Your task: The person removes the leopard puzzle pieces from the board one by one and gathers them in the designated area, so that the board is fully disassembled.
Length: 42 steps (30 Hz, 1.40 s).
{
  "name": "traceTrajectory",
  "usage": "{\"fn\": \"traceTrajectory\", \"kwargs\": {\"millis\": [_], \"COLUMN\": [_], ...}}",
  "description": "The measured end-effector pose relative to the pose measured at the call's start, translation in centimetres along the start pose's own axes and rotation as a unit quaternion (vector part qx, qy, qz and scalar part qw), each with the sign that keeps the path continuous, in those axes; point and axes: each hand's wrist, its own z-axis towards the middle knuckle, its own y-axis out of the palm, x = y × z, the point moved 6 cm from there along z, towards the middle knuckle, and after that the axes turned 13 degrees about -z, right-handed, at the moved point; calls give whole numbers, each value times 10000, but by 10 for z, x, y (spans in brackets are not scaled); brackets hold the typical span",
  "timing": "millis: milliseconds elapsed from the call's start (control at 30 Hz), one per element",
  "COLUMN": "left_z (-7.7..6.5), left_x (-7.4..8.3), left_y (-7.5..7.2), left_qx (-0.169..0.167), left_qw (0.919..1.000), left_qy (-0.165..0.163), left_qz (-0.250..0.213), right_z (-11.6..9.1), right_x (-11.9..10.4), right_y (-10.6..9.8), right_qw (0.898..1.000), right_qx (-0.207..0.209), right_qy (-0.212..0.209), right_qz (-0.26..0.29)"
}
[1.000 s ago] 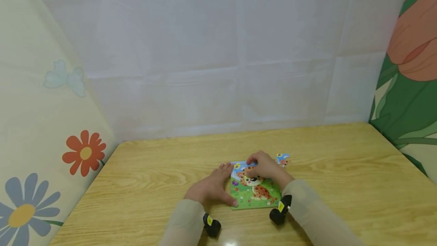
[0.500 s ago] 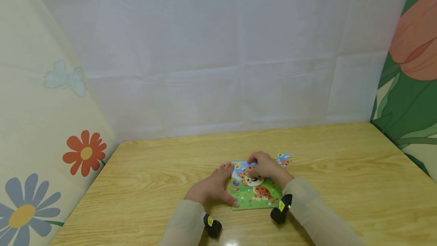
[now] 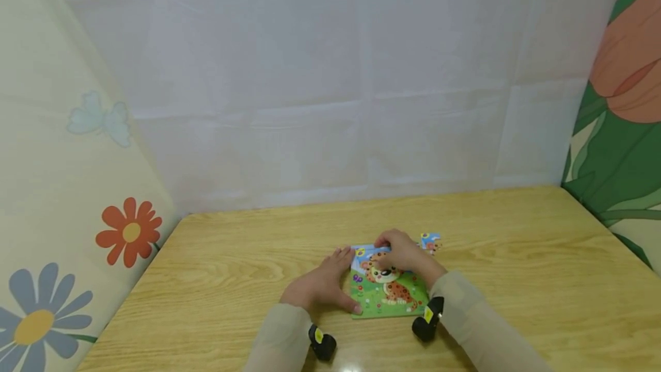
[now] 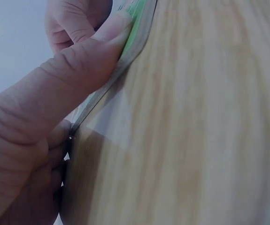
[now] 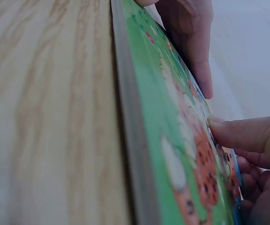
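Note:
A jigsaw puzzle [image 3: 372, 296] of a spotted leopard cub on green grass lies flat on the table. My left hand [image 3: 322, 281] spreads along its left side, fingers stretched toward the far corner. Its thumb [image 4: 102, 47] presses on the near left corner. At the puzzle's upper part, my right hand [image 3: 403, 251] bends over the cub's head; the thumb [image 5: 228, 131] touches the picture and the curled fingers reach the far edge. Between them it pinches a spotted puzzle piece [image 5: 227, 161], mostly hidden. Just beyond that hand lies a loose blue-and-orange puzzle piece [image 3: 430, 241].
The wooden table [image 3: 232, 263] extends around the puzzle on every side. A white cloth [image 3: 310, 102] hangs behind it, with flower-printed panels [image 3: 41, 188] at left and right. Small black wrist cameras [image 3: 426, 326] sit under both sleeves.
Both hands keep their places on the puzzle. The whole head view has shifted very slightly; nothing else has visibly moved.

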Motion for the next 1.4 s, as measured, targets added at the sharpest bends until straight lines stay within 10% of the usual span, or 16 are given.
{"fn": "traceTrajectory", "kwargs": {"millis": [1400], "left_z": [0], "left_x": [2], "left_y": [1], "left_qx": [-54], "left_qw": [9999], "left_qy": [70], "left_qz": [83], "right_z": [0], "right_x": [1], "right_y": [-1], "right_qw": [9970], "right_qx": [-79], "right_qy": [-739], "right_qz": [-213]}}
